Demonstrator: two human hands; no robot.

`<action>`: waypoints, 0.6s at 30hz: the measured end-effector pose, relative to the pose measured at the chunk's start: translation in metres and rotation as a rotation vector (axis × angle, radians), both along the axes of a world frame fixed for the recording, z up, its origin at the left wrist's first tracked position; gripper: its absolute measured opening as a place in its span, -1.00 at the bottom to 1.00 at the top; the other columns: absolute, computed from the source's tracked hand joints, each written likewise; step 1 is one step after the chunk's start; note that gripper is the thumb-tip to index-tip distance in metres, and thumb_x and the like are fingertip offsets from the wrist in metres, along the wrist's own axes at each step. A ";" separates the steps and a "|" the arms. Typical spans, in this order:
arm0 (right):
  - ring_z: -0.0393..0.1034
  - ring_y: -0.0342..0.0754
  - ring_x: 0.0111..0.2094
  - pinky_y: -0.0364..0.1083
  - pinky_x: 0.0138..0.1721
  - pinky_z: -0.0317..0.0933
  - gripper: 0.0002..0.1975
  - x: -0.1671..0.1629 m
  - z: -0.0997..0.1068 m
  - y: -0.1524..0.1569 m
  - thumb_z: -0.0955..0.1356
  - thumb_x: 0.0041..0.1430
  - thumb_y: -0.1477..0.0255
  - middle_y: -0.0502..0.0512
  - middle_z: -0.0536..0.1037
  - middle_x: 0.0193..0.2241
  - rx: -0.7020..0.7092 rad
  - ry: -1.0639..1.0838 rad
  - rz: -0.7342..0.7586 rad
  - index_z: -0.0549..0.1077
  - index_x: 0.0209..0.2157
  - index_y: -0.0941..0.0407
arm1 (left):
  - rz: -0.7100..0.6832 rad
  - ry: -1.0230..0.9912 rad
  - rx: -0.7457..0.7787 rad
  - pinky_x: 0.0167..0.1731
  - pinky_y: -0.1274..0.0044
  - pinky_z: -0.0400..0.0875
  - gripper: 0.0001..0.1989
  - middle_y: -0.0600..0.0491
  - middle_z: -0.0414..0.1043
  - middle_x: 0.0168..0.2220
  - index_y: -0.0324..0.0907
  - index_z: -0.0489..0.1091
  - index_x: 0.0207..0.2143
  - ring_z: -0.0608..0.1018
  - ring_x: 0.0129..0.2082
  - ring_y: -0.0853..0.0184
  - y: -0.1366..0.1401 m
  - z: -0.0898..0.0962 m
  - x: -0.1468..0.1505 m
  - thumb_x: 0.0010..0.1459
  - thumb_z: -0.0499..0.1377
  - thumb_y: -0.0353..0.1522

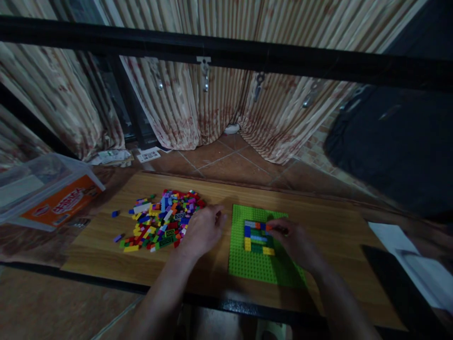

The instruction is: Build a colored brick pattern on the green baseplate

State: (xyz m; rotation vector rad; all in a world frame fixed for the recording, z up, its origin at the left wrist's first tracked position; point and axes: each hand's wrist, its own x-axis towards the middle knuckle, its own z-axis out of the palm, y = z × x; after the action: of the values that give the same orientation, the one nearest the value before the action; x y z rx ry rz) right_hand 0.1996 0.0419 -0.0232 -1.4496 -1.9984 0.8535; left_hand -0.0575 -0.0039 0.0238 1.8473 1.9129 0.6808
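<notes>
A light green studded baseplate [240,264] lies on the wooden table. On it, toy building bricks form a rectangular outline, with yellow bricks [247,244], a blue brick [247,231] and a light blue strip [259,239] inside. My right hand [295,241] is closed at the outline's far right corner, its fingertips on an orange-red brick [269,227]. Between the brick pile [166,219] and the baseplate hovers my left hand [205,229], fingers curled together. Whatever its fingertips may hold is too dark and small to name.
A clear plastic box [53,189] with an orange label stands at the table's left. Two loose bricks, one a blue brick [115,214], lie left of the pile. A dark bar [226,42] with metal hooks crosses ahead. White papers [399,245] lie at the right.
</notes>
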 end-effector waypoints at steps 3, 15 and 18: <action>0.46 0.00 -0.29 0.00 -0.22 0.30 -0.83 0.001 -0.002 -0.001 0.35 0.07 0.35 0.07 0.57 -0.31 -0.001 -0.027 0.035 0.55 -0.30 0.07 | -0.016 0.004 -0.005 -0.23 0.54 0.39 -0.74 0.01 0.58 -0.26 -0.14 0.49 -0.17 0.58 -0.26 0.30 0.002 0.000 0.006 0.23 0.02 -0.36; 0.42 -0.02 -0.28 -0.03 -0.20 0.27 -0.83 -0.007 -0.002 0.002 0.35 0.05 0.39 0.10 0.52 -0.30 -0.087 -0.117 0.071 0.58 -0.32 0.10 | -0.034 0.019 -0.061 -0.24 0.55 0.40 -0.76 0.00 0.58 -0.27 -0.15 0.50 -0.20 0.60 -0.26 0.29 0.008 -0.001 0.013 0.22 0.03 -0.37; 0.42 -0.03 -0.29 -0.03 -0.21 0.28 -0.82 -0.007 -0.005 0.003 0.35 0.06 0.38 0.10 0.53 -0.29 -0.093 -0.096 0.057 0.58 -0.31 0.09 | -0.035 0.019 -0.055 -0.23 0.55 0.40 -0.76 0.00 0.58 -0.27 -0.14 0.50 -0.19 0.59 -0.26 0.30 0.008 -0.002 0.012 0.22 0.03 -0.37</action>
State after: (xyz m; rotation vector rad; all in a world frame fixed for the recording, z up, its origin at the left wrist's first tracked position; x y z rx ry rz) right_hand 0.1928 0.0450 -0.0279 -1.5176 -2.1046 0.9276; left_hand -0.0453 0.0044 0.0216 1.8547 1.8873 0.5959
